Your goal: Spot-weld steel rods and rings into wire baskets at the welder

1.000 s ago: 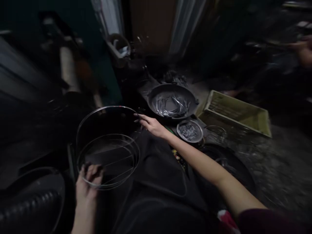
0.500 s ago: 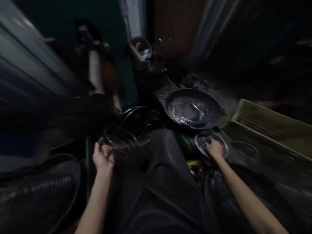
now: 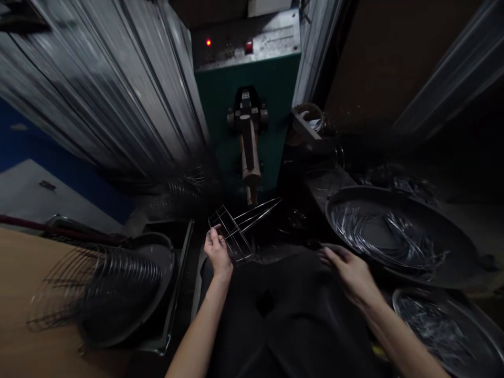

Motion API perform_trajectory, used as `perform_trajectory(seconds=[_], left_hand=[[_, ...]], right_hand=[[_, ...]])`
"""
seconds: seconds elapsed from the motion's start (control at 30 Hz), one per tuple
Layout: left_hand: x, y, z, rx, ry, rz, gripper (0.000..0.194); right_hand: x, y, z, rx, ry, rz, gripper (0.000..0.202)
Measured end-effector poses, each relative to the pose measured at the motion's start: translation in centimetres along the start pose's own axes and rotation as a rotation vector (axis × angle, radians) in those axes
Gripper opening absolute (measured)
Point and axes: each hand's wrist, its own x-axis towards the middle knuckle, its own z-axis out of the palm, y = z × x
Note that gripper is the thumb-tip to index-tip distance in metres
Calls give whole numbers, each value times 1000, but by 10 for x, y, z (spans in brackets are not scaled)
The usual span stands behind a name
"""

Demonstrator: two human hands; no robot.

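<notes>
My left hand (image 3: 218, 253) is closed on a wire rack (image 3: 236, 239), a light frame of thin metal rods with a long pointed loop reaching to the right. The rack hangs over my dark apron (image 3: 271, 310), just below the electrode arm (image 3: 249, 147) of a green machine (image 3: 271, 89). My right hand (image 3: 350, 270) is to the right above the apron, its fingers pinched together. Whatever lies between those fingertips is too small and dark to make out.
Right of me stand a wide pan (image 3: 452, 239) of bent wires and a smaller bowl (image 3: 397, 299) of short wire pieces. At left, stacked wire rings (image 3: 129, 268) lean in a round basin (image 3: 167, 252). A red lamp (image 3: 208, 42) glows on the machine's panel.
The view has swung left, bringing the machine toward the middle. My right hand has left the small bowl and come toward the apron's centre. My left hand still holds the rack.
</notes>
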Motion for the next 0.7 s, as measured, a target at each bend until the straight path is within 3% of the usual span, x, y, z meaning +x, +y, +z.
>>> perform_trajectory(seconds=[0.1,0.23,0.43,0.7], left_hand=[[1,1,-4,0,-11,7,40],[2,-1,-12,42,-2,-2,41],[9,-9,-27,208,-26,29,44],[15,-14,-30,201,-7,13,45]], right_hand=[[9,-18,70,104,-137,-26,36],[13,-33,118,286,-210,-3,34],[5,-38,137,502,-234,165,37],[-2,-42,146,532,-185,249,37]])
